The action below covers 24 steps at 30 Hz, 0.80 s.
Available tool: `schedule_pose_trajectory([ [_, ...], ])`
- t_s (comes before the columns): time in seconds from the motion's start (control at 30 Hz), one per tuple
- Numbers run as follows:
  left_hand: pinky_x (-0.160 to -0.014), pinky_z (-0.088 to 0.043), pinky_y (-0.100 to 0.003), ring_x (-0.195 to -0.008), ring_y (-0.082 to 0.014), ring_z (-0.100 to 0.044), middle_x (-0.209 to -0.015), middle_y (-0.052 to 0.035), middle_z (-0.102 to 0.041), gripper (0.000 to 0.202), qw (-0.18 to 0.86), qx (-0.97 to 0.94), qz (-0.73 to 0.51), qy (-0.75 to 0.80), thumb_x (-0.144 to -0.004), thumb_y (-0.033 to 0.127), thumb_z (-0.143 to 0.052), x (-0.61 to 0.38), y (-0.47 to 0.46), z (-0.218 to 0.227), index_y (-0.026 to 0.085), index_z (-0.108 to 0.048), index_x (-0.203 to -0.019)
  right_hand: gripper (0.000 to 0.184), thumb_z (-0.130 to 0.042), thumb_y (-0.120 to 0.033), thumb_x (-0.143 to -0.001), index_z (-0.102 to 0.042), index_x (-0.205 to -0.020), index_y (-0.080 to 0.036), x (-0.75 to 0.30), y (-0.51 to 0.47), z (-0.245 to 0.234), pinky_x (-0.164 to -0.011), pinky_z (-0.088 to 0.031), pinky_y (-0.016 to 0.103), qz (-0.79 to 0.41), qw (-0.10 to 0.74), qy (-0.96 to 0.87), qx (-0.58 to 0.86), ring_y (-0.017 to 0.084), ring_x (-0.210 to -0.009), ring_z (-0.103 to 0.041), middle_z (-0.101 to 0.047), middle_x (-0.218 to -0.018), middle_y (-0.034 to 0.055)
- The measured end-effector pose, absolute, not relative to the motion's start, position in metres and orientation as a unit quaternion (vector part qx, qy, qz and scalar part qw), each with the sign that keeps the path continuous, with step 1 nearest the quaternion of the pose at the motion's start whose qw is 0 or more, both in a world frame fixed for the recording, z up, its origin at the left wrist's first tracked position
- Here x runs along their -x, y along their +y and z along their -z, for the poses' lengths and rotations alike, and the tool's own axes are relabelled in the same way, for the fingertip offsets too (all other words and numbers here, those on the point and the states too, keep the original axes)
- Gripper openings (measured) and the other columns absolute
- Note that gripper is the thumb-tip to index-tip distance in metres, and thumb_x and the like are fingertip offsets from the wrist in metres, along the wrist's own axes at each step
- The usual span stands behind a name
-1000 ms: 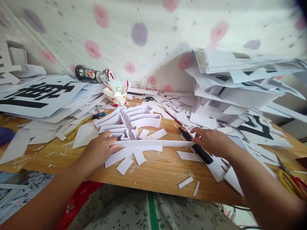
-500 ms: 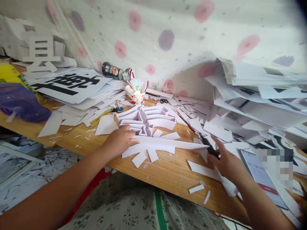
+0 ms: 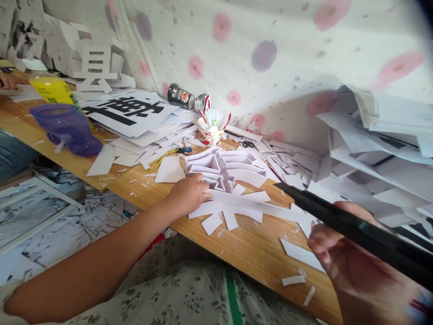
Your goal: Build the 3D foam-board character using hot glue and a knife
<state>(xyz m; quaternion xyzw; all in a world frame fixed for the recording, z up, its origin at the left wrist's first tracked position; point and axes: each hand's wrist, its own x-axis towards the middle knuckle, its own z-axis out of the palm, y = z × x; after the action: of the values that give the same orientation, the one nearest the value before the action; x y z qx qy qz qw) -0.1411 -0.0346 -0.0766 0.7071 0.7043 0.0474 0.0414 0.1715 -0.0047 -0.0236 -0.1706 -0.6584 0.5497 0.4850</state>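
Observation:
My left hand (image 3: 187, 195) is closed at the near edge of an assembled white card character (image 3: 243, 174) with upright walls, its fingers pinching the end of a long white card strip (image 3: 248, 204). The strip runs rightward over a flat cut-out piece (image 3: 231, 220) with short arms. In my right hand (image 3: 358, 259), raised close to the camera at the right, is a black utility knife (image 3: 341, 219). Its dark slanted tip points left toward the card character, apart from the strip.
A paper cup of tools (image 3: 210, 135), a lying black can (image 3: 181, 96) and scissors (image 3: 248, 144) stand behind. To the left are a purple container (image 3: 67, 128) and a yellow bottle (image 3: 54, 88). Stacked white sheets (image 3: 382, 158) rise at right. Another person's hand (image 3: 7, 81) shows far left.
My right hand has lifted the knife away from the strip's right end, up and toward the camera. My left hand stays on the strip, while the view has shifted left.

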Motion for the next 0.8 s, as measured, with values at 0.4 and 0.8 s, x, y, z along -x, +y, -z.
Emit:
schedule_pose_trajectory([
  [0.4,-0.066,-0.043,-0.034,-0.086,-0.0245,-0.061,-0.097,-0.0066,-0.057,0.031,0.016,-0.713,-0.058,0.699,-0.091,0.046,-0.053,0.141,-0.036,0.080,0.018,-0.066,-0.091,0.019,-0.073,-0.030,-0.077,-0.056,-0.083,-0.022,-0.126,-0.021,0.066,-0.041,-0.041,0.023,-0.298,0.446,-0.780,0.321,0.012,-0.047,-0.055,-0.062,-0.060,-0.0025],
  [0.8,-0.062,-0.040,-0.032,-0.083,-0.0230,-0.061,-0.096,-0.0051,-0.057,0.029,0.014,-0.715,-0.055,0.697,-0.092,0.046,-0.051,0.141,-0.036,0.080,0.020,-0.065,-0.092,0.018,-0.063,-0.038,-0.084,-0.057,-0.090,-0.022,-0.076,-0.007,0.074,-0.044,-0.041,0.023,-0.464,0.365,-0.738,0.328,0.010,-0.044,-0.049,-0.053,-0.057,-0.0056],
])
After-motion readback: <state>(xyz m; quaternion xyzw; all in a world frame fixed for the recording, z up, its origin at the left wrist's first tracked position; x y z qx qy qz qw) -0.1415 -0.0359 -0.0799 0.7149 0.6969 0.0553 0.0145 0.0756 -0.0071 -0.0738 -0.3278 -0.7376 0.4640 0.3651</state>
